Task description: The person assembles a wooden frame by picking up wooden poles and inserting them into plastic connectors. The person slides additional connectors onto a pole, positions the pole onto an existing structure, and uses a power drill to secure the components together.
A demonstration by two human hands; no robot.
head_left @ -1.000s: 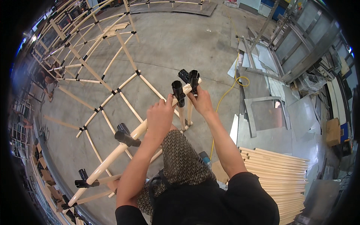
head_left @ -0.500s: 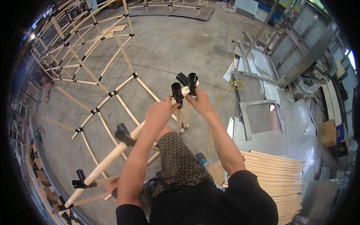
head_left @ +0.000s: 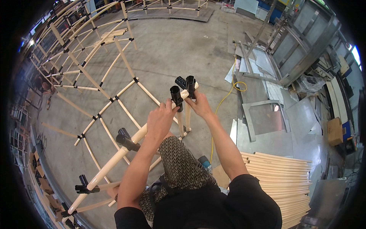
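Observation:
A long cream pipe point(head_left: 110, 164) runs slantwise in front of me, with black pipe connectors along it. My left hand point(head_left: 161, 121) is closed around a black connector point(head_left: 175, 94) near the pipe's far end, its fingers wrapped at the lower part. Just to the right, my right hand point(head_left: 199, 104) grips another connector point(head_left: 190, 87) at the tip, thumb beneath. A third connector piece point(head_left: 180, 81) points up and left beside it. Farther down the pipe sit a connector point(head_left: 125, 140) at mid-length and one more point(head_left: 84, 186) at the near left end. Upright pipes stand below my hands.
A lattice of cream pipes and black joints point(head_left: 113, 99) spreads over the floor at left, rising into a taller frame point(head_left: 78, 63). At right lie a stack of cream pipes point(head_left: 278, 187), metal sheets point(head_left: 267, 118), a yellow hose point(head_left: 220, 108) and a cardboard box point(head_left: 334, 131).
Both hands and the connectors they grip have shifted slightly left in the picture, while the view itself has moved a little. Both grips stay much the same.

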